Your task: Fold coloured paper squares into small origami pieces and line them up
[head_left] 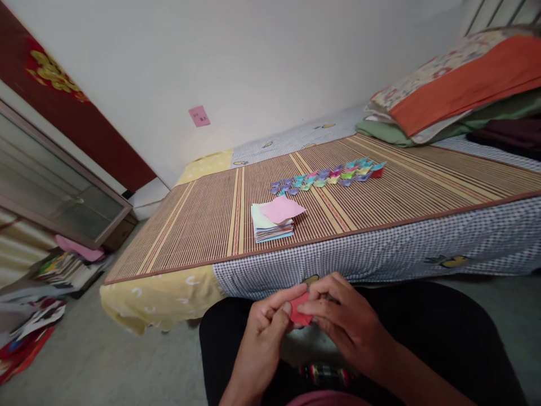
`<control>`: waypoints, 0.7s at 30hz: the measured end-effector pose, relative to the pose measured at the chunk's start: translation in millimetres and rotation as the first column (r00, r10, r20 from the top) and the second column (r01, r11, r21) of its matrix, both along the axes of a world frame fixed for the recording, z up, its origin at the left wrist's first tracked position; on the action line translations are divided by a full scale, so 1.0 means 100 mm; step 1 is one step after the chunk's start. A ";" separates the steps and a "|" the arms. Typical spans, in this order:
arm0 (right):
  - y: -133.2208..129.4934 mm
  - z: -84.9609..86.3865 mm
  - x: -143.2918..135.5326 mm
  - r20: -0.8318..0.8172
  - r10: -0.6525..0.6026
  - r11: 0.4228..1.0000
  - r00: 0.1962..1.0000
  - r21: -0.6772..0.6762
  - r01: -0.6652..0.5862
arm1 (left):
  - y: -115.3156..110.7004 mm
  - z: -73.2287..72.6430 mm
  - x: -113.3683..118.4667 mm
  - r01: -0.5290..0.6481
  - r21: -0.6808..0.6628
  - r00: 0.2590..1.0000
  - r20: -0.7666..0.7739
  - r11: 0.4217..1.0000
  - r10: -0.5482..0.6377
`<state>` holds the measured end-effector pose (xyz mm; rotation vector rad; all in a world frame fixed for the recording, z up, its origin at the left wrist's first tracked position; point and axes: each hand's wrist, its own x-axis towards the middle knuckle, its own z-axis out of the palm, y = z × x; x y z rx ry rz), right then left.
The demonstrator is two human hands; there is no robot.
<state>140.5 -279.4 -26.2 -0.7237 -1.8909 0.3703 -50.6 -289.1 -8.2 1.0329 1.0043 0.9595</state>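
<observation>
A small red folded paper point(301, 309) is held between both hands, above my lap. My left hand point(270, 318) pinches its left side, thumb on top. My right hand point(344, 316) has its fingers closed on the right side of the same paper. Beyond them, near the bed's front edge, lies a stack of coloured paper sheets point(274, 230), with a pink sheet point(282, 210) askew on top. Farther back stand rows of several small folded paper pieces point(323, 176), in blue, purple, green, yellow, pink and red.
The bed has a striped bamboo mat point(203, 220) over checked bedding. Folded bedding with an orange band point(460, 90) is piled at the back right. A pink note point(199, 116) is on the wall. Books point(63, 270) and cloths lie at the left, near a glass-fronted cabinet.
</observation>
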 end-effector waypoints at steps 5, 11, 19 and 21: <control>0.01 -0.02 -0.04 0.040 -0.079 0.992 0.996 0.098 0.075 | 0.02 0.02 0.07 -0.033 -0.089 0.991 0.124 0.995 0.044; 0.02 0.02 -0.04 0.031 -0.035 0.998 0.999 0.058 0.034 | -0.02 0.05 0.14 -0.126 -0.043 0.984 0.124 0.991 0.131; 0.02 -0.06 -0.06 0.041 -0.018 0.999 0.999 0.031 0.016 | 0.02 0.05 0.20 -0.150 -0.168 0.953 0.237 0.974 0.188; 0.02 -0.06 -0.06 0.047 -0.009 0.999 0.999 0.031 0.008 | 0.04 0.05 0.19 -0.141 -0.181 0.953 0.240 0.973 0.183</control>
